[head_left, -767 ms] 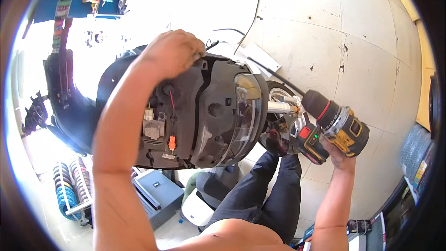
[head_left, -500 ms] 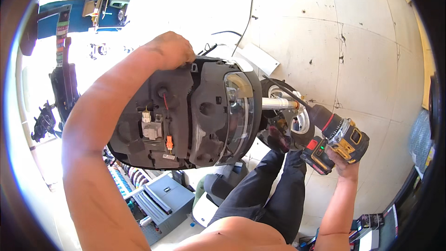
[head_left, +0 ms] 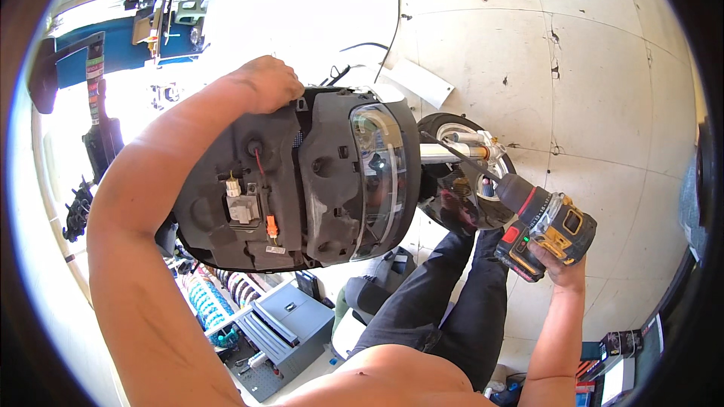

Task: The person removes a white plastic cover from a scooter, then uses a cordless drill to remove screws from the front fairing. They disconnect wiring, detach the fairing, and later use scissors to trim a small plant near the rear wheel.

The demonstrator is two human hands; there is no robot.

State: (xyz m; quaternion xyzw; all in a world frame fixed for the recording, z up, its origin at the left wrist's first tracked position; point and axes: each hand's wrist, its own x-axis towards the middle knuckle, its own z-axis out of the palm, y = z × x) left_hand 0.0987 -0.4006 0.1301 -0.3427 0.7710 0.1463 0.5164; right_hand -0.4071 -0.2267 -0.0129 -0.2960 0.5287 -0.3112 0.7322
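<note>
A black scooter front fairing (head_left: 215, 151) with a clear headlight lens (head_left: 381, 181) takes up the middle of the view, its inner side toward me. My left hand (head_left: 265, 84) is closed over its far edge. A grey connector block (head_left: 243, 209) and an orange connector (head_left: 272, 226) sit on the fairing, near a short red wire. At the right, my right hand (head_left: 562, 265) grips a yellow and black cordless drill (head_left: 558, 227). The drill's long thin bit points left, across the front wheel (head_left: 446, 122) and fork in the picture; whether it touches anything cannot be told.
A grey tool cabinet (head_left: 294, 316) and several coil-spring shock absorbers (head_left: 205, 300) stand at the lower left. On the pale tiled floor lie a white flat piece (head_left: 422, 84) and a black cable (head_left: 398, 7). Boxes (head_left: 622, 343) stand at the lower right.
The fairing and my left hand sit slightly farther left in the picture, and more of the wheel shows. The drill remains in my right hand, its bit a little lower.
</note>
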